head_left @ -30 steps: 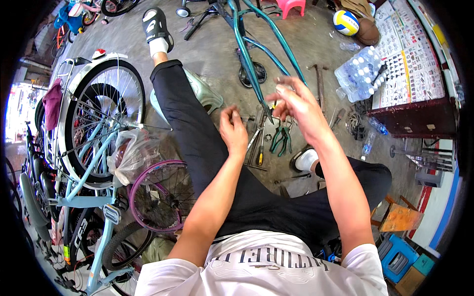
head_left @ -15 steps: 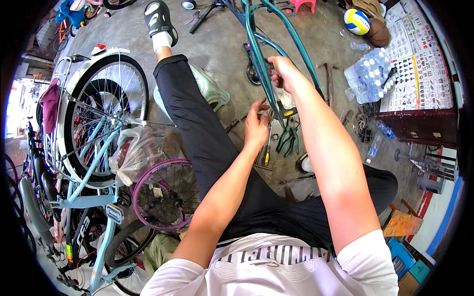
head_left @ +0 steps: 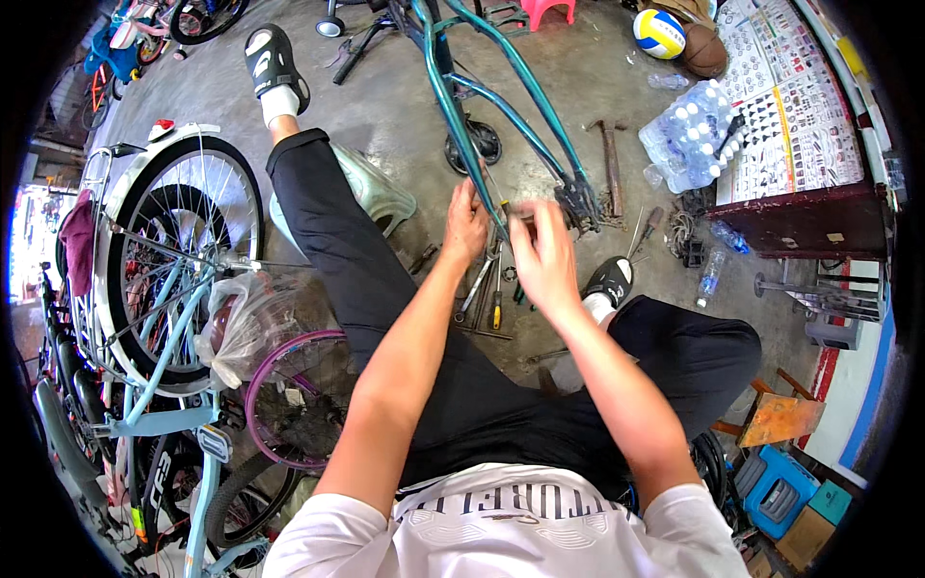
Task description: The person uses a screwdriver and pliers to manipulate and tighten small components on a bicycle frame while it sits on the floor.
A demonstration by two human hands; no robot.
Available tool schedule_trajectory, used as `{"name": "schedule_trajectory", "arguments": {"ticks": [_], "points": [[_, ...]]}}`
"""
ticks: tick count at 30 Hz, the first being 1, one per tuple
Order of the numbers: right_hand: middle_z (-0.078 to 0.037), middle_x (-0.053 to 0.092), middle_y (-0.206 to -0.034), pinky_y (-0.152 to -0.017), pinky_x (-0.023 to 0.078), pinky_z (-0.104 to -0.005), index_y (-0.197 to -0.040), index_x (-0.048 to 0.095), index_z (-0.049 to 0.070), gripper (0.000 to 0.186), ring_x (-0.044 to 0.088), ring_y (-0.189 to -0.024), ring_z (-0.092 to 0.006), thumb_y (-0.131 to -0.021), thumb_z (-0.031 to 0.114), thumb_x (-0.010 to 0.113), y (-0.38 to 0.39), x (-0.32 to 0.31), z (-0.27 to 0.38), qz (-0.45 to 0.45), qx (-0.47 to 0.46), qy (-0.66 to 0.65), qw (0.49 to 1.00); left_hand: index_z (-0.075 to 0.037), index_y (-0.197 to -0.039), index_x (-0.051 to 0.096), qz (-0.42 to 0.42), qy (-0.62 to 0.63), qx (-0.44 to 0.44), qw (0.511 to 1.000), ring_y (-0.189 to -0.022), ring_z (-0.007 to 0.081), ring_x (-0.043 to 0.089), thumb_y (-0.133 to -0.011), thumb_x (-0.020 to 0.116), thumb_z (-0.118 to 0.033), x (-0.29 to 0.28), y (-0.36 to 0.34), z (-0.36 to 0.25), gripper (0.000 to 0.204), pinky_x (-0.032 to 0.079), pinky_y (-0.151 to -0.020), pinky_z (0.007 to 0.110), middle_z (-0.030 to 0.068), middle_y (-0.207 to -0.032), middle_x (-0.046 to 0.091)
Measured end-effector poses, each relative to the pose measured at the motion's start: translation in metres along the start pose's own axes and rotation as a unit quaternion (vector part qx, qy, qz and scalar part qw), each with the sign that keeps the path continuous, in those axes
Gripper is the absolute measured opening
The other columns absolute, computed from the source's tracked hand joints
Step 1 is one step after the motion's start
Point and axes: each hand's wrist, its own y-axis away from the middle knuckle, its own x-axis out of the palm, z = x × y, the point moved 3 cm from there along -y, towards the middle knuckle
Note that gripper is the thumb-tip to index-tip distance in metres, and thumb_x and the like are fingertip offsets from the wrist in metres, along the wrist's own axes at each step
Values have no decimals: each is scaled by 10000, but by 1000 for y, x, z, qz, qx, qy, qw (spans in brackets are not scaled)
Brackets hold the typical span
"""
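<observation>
A teal bicycle frame point(head_left: 442, 91) extends from the top of the view toward me, its two thin rear tubes pointing my way. On the left tube, near its lower end, my left hand point(head_left: 466, 226) is closed against the tube's left side. My right hand point(head_left: 545, 252) has its fingers bent together at that tube's tip; what they hold, if anything, is hidden. The other tube ends in a dark metal bracket point(head_left: 581, 202), right of my right hand. On the floor below lie a yellow-handled screwdriver point(head_left: 497, 313) and a wrench point(head_left: 472, 294). Green pliers are mostly hidden behind my right hand.
A hammer point(head_left: 612, 169) and a screwdriver point(head_left: 652, 222) lie to the right, beside wrapped water bottles point(head_left: 689, 135). Left stand a light-blue bicycle point(head_left: 159, 421) and a purple-rimmed wheel point(head_left: 252, 395). A pink stool point(head_left: 547, 12) and two balls point(head_left: 659, 35) are farther off.
My right hand has come down from between the tubes to the left tube's tip. My left hand has shifted up along the tube's left side. The whole view has swung slightly.
</observation>
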Motion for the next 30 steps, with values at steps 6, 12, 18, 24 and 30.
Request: {"name": "schedule_trajectory", "arguments": {"ticks": [6, 12, 18, 24, 30], "points": [[-122, 638, -1100, -744, 533, -342, -1164, 604, 3, 251, 680, -818, -196, -971, 157, 649, 123, -30, -49, 50, 269, -103, 956, -151, -1547, 458, -4, -63, -15, 998, -1269, 284, 564, -926, 520, 50, 6, -7, 6, 655, 482, -1024, 360, 126, -1486, 504], [-99, 683, -1041, -746, 530, -345, -1152, 627, 8, 249, 668, -824, -181, -975, 181, 651, 104, -39, -63, 14, 282, -94, 955, -287, -1446, 551, -5, -214, -65, 975, -1266, 455, 531, -853, 647, -22, 42, 41, 32, 657, 459, -1074, 491, 181, -1453, 469], [-127, 706, -1078, -880, 533, -340, -1164, 639, 4, 246, 679, -982, -212, -981, 168, 657, 93, -42, -75, -81, 245, -148, 955, -51, -1339, 559, 65, -115, -227, 965, -1235, 415, 604, -873, 714, -190, 85, 133, 34, 510, 479, -1046, 483, 231, -1279, 636], [-75, 675, -1064, -925, 476, -302, -1172, 630, 5, 257, 610, -986, -155, -1008, 205, 632, 89, -63, -84, -123, 265, -192, 937, 50, -1428, 401, 101, 234, -351, 901, -1029, 196, 677, -1030, 612, -183, 62, 177, -174, 507, 508, -897, 323, 159, -1223, 688], [-71, 681, -1016, -874, 495, -317, -1145, 642, 21, 225, 622, -944, -158, -1000, 193, 638, 87, -53, -80, -107, 295, -243, 918, 46, -1524, 301, 4, 264, -131, 956, -1006, 246, 701, -1014, 646, -215, 8, 80, -247, 668, 575, -763, 353, 201, -1265, 646]]}}
